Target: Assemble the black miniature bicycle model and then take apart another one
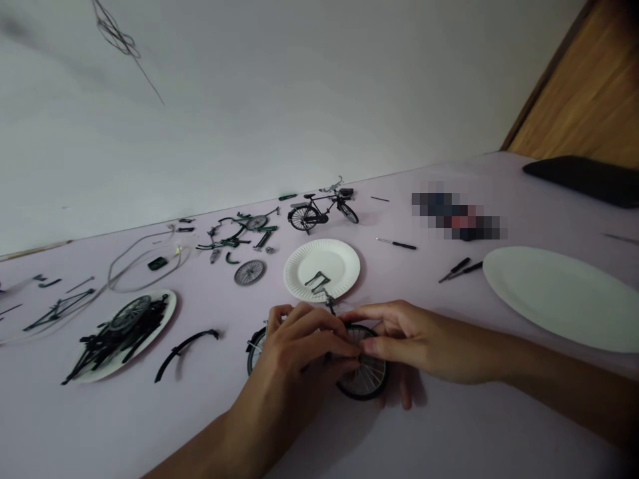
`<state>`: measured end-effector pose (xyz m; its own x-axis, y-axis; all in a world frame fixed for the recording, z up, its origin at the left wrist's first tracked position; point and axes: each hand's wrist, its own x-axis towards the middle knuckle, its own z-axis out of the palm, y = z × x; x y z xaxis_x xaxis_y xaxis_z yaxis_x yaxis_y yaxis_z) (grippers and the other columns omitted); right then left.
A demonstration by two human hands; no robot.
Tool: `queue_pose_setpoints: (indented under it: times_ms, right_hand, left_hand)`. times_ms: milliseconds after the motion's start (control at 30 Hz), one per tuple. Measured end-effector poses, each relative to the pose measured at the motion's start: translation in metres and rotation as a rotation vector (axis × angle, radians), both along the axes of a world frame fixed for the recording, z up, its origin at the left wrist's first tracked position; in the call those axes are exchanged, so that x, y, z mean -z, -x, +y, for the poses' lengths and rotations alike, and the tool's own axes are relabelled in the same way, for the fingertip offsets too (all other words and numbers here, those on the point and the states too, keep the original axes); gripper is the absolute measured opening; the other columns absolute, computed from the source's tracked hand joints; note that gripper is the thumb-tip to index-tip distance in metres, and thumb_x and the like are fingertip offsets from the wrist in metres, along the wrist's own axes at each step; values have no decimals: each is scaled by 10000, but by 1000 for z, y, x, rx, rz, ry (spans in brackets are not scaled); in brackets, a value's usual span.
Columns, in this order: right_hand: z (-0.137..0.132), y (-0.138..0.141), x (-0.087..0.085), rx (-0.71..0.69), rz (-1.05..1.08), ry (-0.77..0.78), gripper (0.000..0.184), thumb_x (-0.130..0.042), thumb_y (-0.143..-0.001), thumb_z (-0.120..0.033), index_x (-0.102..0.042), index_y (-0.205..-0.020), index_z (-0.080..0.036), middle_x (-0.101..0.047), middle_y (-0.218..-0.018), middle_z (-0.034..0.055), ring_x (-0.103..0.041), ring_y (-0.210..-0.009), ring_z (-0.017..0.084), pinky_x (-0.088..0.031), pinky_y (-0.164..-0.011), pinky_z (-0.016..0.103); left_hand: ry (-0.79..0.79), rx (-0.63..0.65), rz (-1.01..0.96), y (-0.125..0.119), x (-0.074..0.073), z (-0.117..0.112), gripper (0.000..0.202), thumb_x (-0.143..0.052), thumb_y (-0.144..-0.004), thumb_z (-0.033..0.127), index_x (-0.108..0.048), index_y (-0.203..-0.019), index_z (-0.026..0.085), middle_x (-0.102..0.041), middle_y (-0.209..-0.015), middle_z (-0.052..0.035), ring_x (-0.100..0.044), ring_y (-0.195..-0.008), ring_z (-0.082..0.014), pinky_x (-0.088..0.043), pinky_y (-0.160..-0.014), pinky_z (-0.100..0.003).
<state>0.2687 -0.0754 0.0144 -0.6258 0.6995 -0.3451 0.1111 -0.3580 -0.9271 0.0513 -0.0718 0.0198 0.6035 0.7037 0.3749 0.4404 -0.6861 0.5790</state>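
lilac tabletop (210, 426) — left hand (299, 346) and right hand (409, 339) clamped on a miniature wheel (369, 376) (black tyre (362, 396)).

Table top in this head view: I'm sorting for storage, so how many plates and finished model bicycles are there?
Plates: 3 (a paper plate, a large oval plate, a plate heaped with black parts)
Finished model bicycles: 1 (a black model bicycle)
Total: 4
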Motion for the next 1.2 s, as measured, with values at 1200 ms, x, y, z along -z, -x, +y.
queue_pose_setpoints:
  times_ms: [1200]
  right_hand:
    - [-1, 0, -8, -19, -81, 13, 504, -532, -995, -307, -376, -1465, -218, -684, -818, -4, -666, -518, 75, -517, -490, 164]
  left_hand:
    - [-32, 170, 6, 1, -2, -2, 163, -658, -904, 109, -719, -956, 251, -712, -940, 2, -567, -856, -175, -290, -776, -376]
